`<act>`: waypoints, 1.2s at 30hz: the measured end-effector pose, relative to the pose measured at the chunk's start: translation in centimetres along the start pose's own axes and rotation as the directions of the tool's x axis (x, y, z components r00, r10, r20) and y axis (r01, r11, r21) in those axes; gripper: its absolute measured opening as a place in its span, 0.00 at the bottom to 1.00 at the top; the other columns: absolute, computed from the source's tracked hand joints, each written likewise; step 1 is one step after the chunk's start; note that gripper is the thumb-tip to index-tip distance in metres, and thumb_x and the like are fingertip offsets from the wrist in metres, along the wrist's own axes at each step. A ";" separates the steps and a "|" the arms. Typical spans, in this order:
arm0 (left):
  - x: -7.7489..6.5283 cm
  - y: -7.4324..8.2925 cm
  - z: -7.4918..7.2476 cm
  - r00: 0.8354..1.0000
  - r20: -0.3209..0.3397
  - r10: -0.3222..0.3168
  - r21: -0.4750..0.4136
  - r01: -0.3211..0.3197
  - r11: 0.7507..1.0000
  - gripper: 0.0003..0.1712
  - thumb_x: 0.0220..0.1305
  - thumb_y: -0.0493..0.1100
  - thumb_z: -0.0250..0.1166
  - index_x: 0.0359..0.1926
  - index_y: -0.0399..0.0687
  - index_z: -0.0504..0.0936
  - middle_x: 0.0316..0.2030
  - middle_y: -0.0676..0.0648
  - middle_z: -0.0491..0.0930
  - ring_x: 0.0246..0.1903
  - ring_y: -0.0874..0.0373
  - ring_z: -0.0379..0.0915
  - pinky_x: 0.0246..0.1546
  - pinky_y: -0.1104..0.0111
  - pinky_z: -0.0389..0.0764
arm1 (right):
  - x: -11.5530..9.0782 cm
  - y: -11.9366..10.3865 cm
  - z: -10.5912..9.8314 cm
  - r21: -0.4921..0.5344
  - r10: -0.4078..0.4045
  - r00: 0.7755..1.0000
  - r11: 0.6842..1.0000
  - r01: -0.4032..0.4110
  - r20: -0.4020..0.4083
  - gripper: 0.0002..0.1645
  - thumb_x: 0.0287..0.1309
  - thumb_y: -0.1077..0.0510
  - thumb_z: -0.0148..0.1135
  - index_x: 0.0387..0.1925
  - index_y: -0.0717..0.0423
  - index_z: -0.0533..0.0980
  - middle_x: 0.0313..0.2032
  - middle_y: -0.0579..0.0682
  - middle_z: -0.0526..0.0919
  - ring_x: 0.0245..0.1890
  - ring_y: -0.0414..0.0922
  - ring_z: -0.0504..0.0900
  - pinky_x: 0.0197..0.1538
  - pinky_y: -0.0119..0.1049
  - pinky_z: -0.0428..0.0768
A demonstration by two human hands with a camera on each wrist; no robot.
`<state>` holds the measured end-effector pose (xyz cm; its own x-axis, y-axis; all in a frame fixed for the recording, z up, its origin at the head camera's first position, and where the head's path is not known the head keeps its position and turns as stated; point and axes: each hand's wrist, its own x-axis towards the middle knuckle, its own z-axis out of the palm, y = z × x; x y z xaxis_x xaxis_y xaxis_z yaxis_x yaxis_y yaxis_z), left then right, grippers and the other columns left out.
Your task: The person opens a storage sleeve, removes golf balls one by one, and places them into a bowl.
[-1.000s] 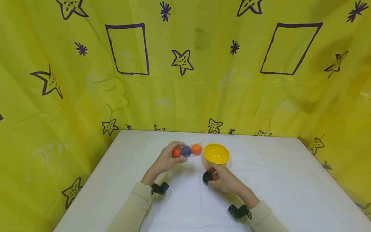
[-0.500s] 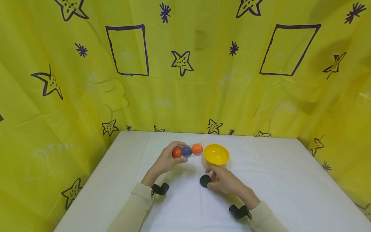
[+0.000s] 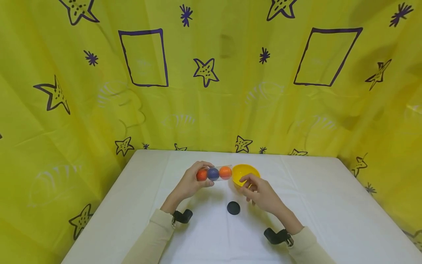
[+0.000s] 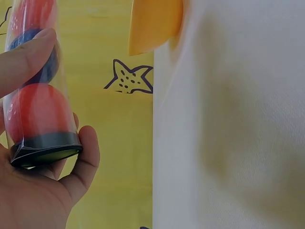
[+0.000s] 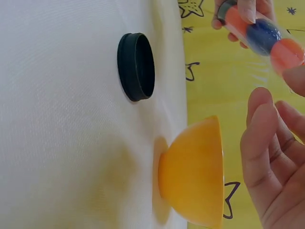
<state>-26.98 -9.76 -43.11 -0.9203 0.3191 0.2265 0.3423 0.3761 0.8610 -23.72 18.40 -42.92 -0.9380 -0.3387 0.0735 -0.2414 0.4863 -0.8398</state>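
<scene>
My left hand grips a clear tube that lies nearly level above the table. Inside it sit a red-orange ball, a blue ball and an orange ball in a row. A black cap closes the tube's end by the left palm. The other end points toward a yellow bowl. Holding nothing, my right hand hovers at the bowl's near side with loosely bent fingers, hiding part of its rim. A black lid rests on the table, apart from both hands.
A white cloth covers the table. Behind it and at both sides hangs a yellow curtain with drawn stars and frames. Each wrist wears a small black camera mount.
My right hand set the black lid down on the table, let go of it and rose toward the bowl. The tube in my left hand has tipped slightly toward level.
</scene>
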 end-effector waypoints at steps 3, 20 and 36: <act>0.0 0.2 0.1 1.000 0.007 0.005 0.006 -0.005 1.000 0.29 0.57 0.35 0.77 0.58 0.56 0.79 0.57 0.45 0.76 0.57 0.48 0.75 0.65 0.50 0.76 | 0.1 -0.1 -0.1 0.058 0.000 1.000 0.998 0.001 -0.027 0.20 0.69 0.58 0.64 0.58 0.60 0.72 0.40 0.57 0.80 0.28 0.56 0.82 0.26 0.36 0.83; -0.2 0.9 1.0 0.998 0.027 0.053 0.110 -0.056 0.992 0.27 0.56 0.35 0.77 0.56 0.52 0.81 0.50 0.47 0.77 0.51 0.52 0.73 0.60 0.56 0.77 | 0.2 0.0 0.1 0.143 -0.016 1.000 0.990 0.020 -0.026 0.28 0.69 0.52 0.65 0.66 0.56 0.69 0.53 0.64 0.80 0.34 0.61 0.86 0.30 0.37 0.86; -0.4 1.2 1.2 0.995 0.047 0.084 0.177 -0.091 0.980 0.27 0.54 0.35 0.78 0.56 0.51 0.82 0.51 0.47 0.78 0.53 0.51 0.72 0.62 0.54 0.78 | 0.2 0.1 0.4 0.150 -0.031 0.999 0.988 0.025 0.038 0.29 0.69 0.51 0.65 0.66 0.55 0.68 0.52 0.63 0.80 0.34 0.58 0.85 0.32 0.37 0.86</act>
<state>-25.98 -8.36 -42.77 -0.8783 0.3903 0.2762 0.4529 0.4939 0.7423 -23.81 18.12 -43.21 -0.9202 -0.3833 0.0789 -0.2243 0.3513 -0.9090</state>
